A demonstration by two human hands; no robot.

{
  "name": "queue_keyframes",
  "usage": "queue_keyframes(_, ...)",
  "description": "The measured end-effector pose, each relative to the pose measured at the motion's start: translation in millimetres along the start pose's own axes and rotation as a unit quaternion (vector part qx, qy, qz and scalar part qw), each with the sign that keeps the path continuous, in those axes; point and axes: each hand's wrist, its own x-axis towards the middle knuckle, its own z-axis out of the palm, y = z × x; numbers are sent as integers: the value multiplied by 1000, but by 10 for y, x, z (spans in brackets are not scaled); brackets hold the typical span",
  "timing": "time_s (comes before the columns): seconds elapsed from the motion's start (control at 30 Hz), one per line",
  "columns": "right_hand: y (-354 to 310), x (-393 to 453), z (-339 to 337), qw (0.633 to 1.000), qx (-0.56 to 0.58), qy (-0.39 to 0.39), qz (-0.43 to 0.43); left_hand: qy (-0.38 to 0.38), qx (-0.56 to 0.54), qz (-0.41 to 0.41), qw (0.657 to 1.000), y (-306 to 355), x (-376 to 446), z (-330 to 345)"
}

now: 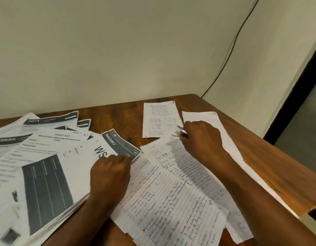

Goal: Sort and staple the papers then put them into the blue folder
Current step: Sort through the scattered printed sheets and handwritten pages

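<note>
A thick, fanned stack of printed sheets (47,166) covers the left of the wooden table (121,118). My left hand (111,173) pinches the corner of the top printed sheet marked "BALCONY 2" (118,142). Handwritten lined pages (171,197) lie in the middle, partly under both arms. My right hand (201,137) grips a small shiny metal stapler (179,132), blurred, at the top edge of those lined pages. A small handwritten sheet (159,119) lies flat further back. A blank-side sheet (223,137) runs along the right. No blue folder is in view.
A plain wall stands right behind the table, with a dark cable (230,50) hanging down it to the table's far right corner. The table's right edge (278,157) drops off to a floor and a dark doorway strip (295,96).
</note>
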Motion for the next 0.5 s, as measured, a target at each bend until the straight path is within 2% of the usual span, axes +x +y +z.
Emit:
queue_keyframes(0.1, -343, 85, 118, 997, 50, -12, -55, 16, 11, -33, 999, -68, 19, -16)
queue_keyframes(0.2, -591, 173, 204, 973, 210, -83, -43, 30, 33, -67, 997, -145, 58, -37)
queue_keyframes(0.3, -792, 205, 292, 897, 399, -191, 6, 38, 42, -88, 995, -221, 84, -52)
queue_keyframes(0.5, -895, 69, 421, 759, 535, -369, 22, 25, 43, -95, 994, -265, 104, 23)
